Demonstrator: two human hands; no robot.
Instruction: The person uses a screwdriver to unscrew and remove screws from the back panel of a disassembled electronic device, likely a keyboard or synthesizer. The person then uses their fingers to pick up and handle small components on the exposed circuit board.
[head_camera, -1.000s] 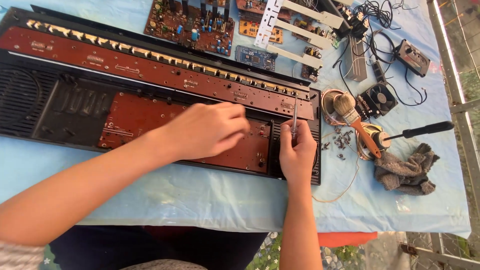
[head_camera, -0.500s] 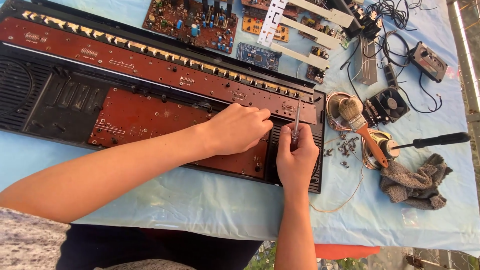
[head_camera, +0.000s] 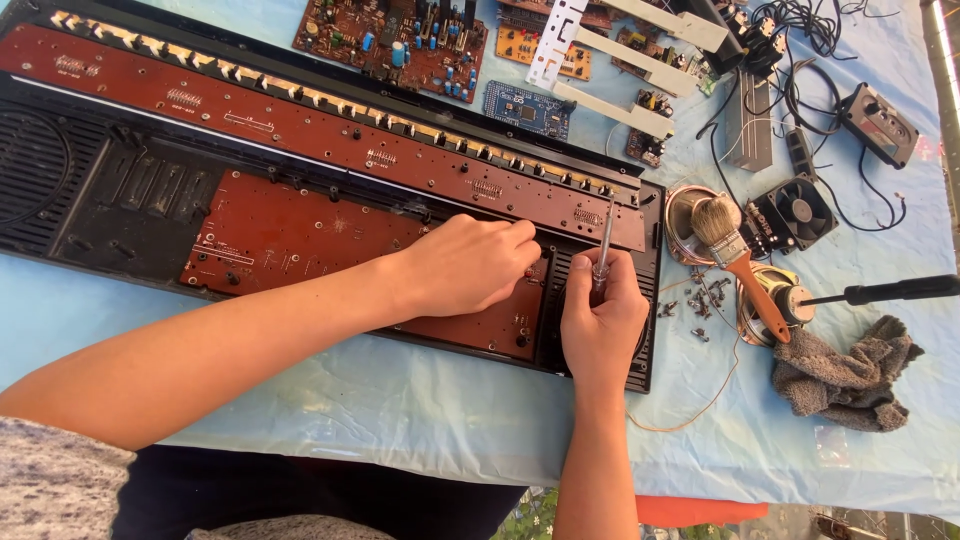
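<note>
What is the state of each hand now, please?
Left hand: curled, fingertips resting on the red-brown circuit board; no held object visible.
Right hand: closed around a screwdriver, tip at the long upper board.

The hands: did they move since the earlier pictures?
Hardly. The left hand slid a little right along the red board, closer to the right hand. The right hand kept its grip on the screwdriver, tip on the long board. The brush and rag stayed put.
</note>
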